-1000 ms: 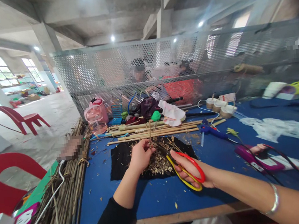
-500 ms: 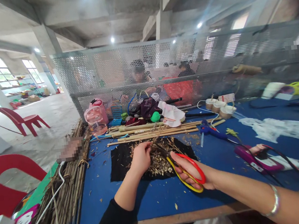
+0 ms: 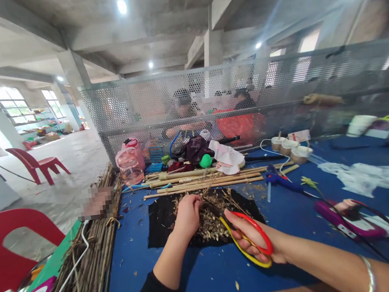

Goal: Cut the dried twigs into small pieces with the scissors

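The scissors [image 3: 266, 236], with one red and one yellow handle, are gripped in my right hand [image 3: 249, 239]; their dark blades point up and left. My left hand [image 3: 187, 218] is closed in a pinch beside the blade tips, on what looks like a thin dried twig [image 3: 204, 188]. The fingertips partly hide it. Beneath both hands a black cloth [image 3: 156, 223] lies on the blue table, covered with a heap of dry brown clippings [image 3: 213, 230]. More dried stems [image 3: 235, 200] lie at the heap's right side.
Bamboo sticks [image 3: 216, 181] lie behind the cloth. A bundle of long stems [image 3: 88, 266] runs along the left edge. A blue glue gun [image 3: 279, 178] and a purple power strip [image 3: 343, 222] with cords are at right. A perforated metal screen [image 3: 134, 106] stands behind, with people beyond.
The whole view has shifted slightly downward in the picture as the head camera tilted. My hands keep nearly the same pose over the heap, scissors still in the right.
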The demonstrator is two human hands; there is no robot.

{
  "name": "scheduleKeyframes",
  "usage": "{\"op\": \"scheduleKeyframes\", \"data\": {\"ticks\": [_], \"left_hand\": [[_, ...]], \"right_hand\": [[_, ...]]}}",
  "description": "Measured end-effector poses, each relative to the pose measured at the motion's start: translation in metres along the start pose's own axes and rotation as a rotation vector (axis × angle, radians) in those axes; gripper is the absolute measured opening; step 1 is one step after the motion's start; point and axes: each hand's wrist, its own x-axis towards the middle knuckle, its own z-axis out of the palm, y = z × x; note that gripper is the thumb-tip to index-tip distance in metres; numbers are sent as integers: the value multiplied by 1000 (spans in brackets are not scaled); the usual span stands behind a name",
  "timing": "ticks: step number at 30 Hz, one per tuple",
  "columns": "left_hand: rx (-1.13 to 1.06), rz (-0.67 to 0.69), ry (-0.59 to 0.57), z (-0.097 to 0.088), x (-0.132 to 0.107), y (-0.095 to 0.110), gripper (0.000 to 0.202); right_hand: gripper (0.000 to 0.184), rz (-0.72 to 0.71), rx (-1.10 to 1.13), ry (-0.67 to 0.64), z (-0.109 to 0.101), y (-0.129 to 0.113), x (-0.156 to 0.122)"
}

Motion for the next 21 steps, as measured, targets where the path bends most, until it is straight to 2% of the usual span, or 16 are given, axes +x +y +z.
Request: {"op": "scheduleKeyframes", "data": {"ticks": [15, 21], "left_hand": [[-33, 26, 25, -1, -3, 5, 20], [-55, -10, 20, -1, -3, 7, 22]], "right_hand": [[53, 23, 26, 32, -4, 0, 0], [55, 31, 43, 15, -7, 4, 3]]}}
